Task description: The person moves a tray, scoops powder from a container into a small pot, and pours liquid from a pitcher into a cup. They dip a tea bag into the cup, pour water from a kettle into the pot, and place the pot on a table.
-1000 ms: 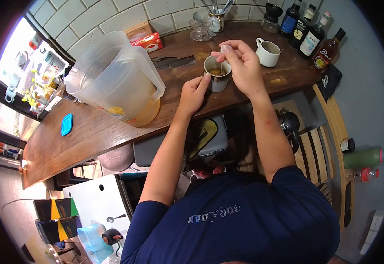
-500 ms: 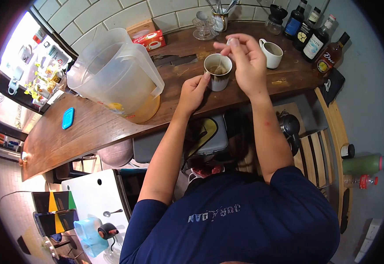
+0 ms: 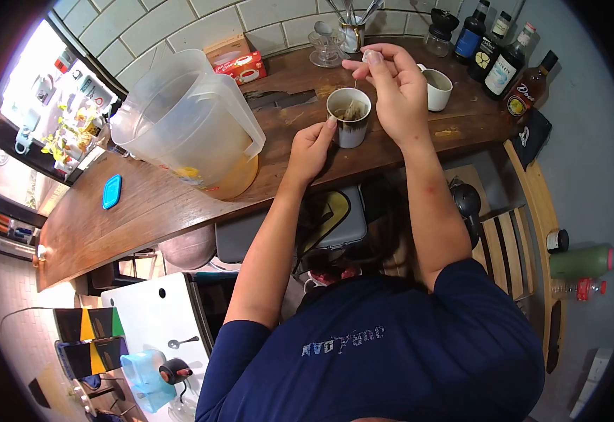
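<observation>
My left hand [image 3: 311, 152] is closed on the side of a grey and brown mug [image 3: 351, 136], its thumb near the rim. Inside the mug, a tea bag [image 3: 352, 110] sits partly in the liquid. A thin string rises from it to my right hand [image 3: 402, 98], raised above and to the right of the mug. Thumb and fingers there pinch the small white tag [image 3: 371, 56] of the tea bag. Just behind that hand stands a white mug [image 3: 438, 90], its left part covered.
A large plastic pitcher [image 3: 173, 130] with a little amber liquid stands left on the wooden counter [image 3: 159, 204]. Behind are a red box [image 3: 243, 67], a glass dripper [image 3: 326, 53] and a utensil cup [image 3: 352, 35]. Several bottles [image 3: 505, 67] line the right end. A blue lid [image 3: 112, 191] lies left.
My right hand has shifted slightly upward and right with the tag, and the string shows more clearly. The tea bag sits a little differently in the mug. My left hand stays on the mug.
</observation>
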Motion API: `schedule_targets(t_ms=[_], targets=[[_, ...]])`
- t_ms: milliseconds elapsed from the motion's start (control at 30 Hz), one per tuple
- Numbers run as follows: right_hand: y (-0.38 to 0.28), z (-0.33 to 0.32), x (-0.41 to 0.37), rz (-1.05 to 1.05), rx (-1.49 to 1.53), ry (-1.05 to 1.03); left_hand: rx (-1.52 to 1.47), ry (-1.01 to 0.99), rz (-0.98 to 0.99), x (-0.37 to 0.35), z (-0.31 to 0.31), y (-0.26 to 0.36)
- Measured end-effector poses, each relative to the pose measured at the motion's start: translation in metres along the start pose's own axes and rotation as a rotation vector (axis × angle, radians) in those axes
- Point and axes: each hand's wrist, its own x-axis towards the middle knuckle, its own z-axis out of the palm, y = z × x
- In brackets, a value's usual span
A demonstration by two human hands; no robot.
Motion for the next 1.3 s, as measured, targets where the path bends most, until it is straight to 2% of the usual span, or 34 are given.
schedule_targets(t_ms=[33,67,167,467,1300], targets=[[0.003,0.000,-0.001,0.001,-0.011,0.001,-0.003,0.002,0.010,0.000,0.000,0.000],[0.009,0.000,-0.007,0.118,-0.016,0.015,-0.004,0.001,0.015,0.001,0.000,0.001],[0.022,-0.003,-0.015,0.189,-0.119,-0.036,-0.002,0.022,0.016,0.001,0.002,0.000],[-0.009,0.001,0.024,0.044,-0.018,-0.039,0.002,0.023,-0.002,0.002,0.002,0.002],[-0.019,-0.001,0.035,0.014,-0.036,-0.032,0.028,0.033,-0.006,0.002,0.002,0.002]])
